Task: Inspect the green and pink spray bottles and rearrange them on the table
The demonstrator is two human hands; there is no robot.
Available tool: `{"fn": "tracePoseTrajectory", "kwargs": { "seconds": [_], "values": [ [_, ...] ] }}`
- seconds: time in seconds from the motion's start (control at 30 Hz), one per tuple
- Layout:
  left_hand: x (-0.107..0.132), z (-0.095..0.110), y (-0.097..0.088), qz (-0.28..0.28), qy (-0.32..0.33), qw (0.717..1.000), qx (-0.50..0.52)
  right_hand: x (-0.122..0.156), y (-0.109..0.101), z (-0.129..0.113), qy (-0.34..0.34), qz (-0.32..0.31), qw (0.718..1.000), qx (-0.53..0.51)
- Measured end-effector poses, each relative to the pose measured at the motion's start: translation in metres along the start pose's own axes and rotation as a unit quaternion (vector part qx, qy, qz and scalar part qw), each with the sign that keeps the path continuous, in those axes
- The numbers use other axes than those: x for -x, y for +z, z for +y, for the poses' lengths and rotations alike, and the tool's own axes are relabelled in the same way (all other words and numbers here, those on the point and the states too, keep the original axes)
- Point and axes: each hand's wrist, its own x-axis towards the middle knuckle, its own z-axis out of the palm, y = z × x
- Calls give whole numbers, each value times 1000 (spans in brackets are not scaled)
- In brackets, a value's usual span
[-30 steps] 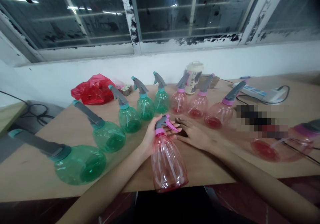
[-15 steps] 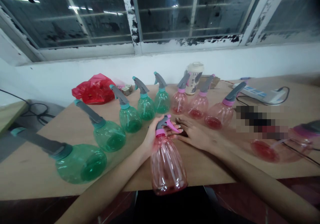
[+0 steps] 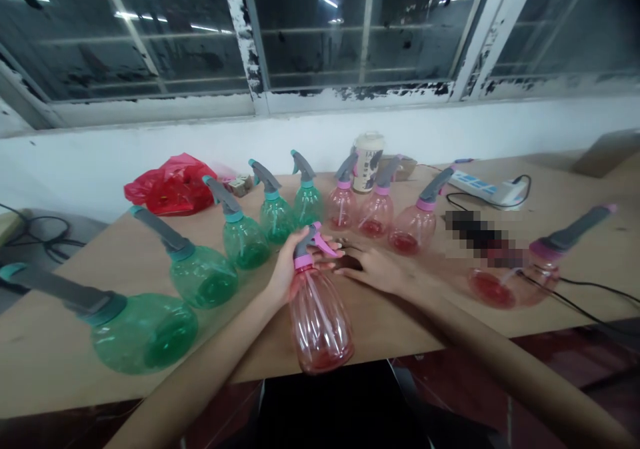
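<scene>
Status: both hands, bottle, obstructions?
Left hand gripping clear pink plastic spray bottle at its neck. Right hand open beside it, holding nothing. Green plastic spray bottle close to left hand, contact unclear.

Dark window panes (image 3: pixel 320 29) reflecting strip lights sit in a peeling white frame (image 3: pixel 350 95) above a white wall (image 3: pixel 320 125), a wooden table (image 3: pixel 590 309) and dark red floor tiles (image 3: pixel 550 369).

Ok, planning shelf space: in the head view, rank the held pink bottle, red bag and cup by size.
Held bottle looks largest, though nearness to the camera may exaggerate it. Then the red bag, then the cup.
</scene>
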Motion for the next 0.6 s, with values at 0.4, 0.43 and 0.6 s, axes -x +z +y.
{"fn": "tracePoseTrajectory", "kwargs": {
  "seconds": [0.4, 0.43, 0.6],
  "values": [
    [0, 8, 31, 31, 155, 977, -144, 136, -68, -30, 201, 123, 966, -109],
    [-1, 8, 39, 16, 195, 964, -181, 150, -75, -30, 238, 160, 953, -96],
    [-10, -9, 82, -70, 339, 845, -408, 198, -109, -15, 430, 398, 810, 18]
  ]
}}
